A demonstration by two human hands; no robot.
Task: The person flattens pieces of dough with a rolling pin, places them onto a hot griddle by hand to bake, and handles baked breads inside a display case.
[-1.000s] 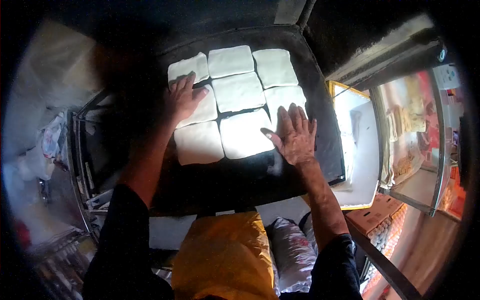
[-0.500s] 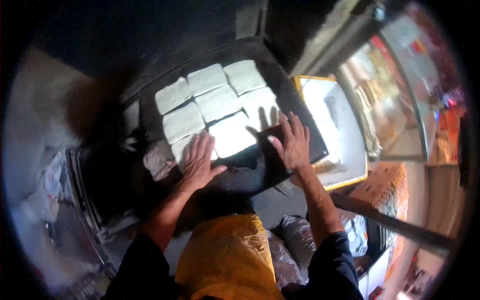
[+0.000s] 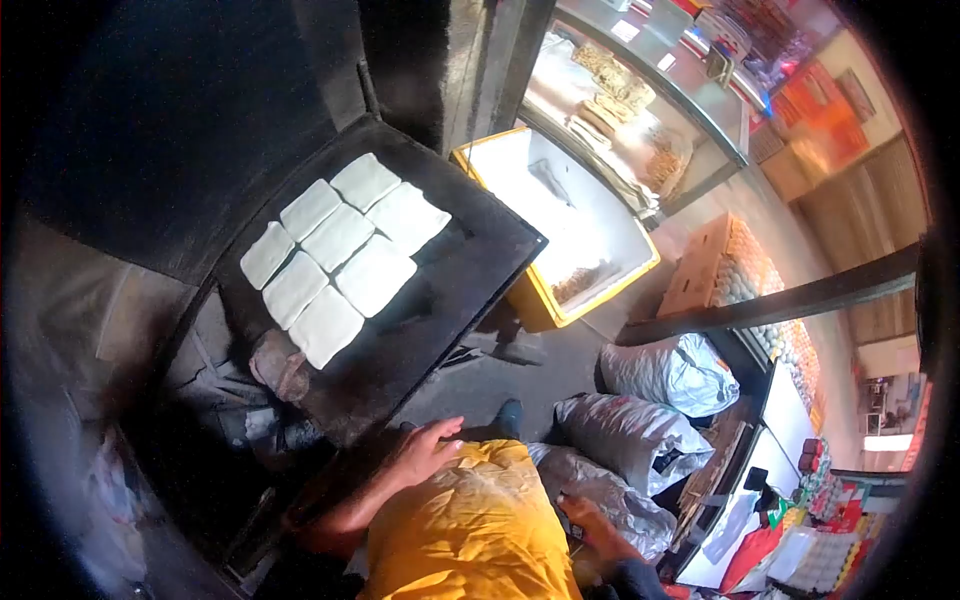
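Note:
Several flat white dough squares [image 3: 339, 238] lie close together in rows on a dark metal plate [image 3: 468, 262], and neither hand touches them. My left hand [image 3: 425, 453] is low in the view, beside the upper left of my yellow apron [image 3: 470, 530]. Its fingers are stretched out and hold nothing visible. On the apron's right side is my right hand [image 3: 597, 532], near the grey sacks. Its fingers are mostly hidden and smeared, so their pose is unclear. A brownish lump [image 3: 279, 366] sits at the plate's left front edge.
Right of the plate stands a yellow-rimmed white box [image 3: 640, 262] with brown crumbs inside. Several silvery sacks [image 3: 635, 440] lie on the floor at my right. Trays of eggs [image 3: 775, 320] and a carton [image 3: 697, 262] stand farther right, behind a dark bar [image 3: 780, 293].
Both hands have drawn back from over the dough squares to my apron. The view has swung right, showing more sacks and egg trays. The dough squares keep their arrangement.

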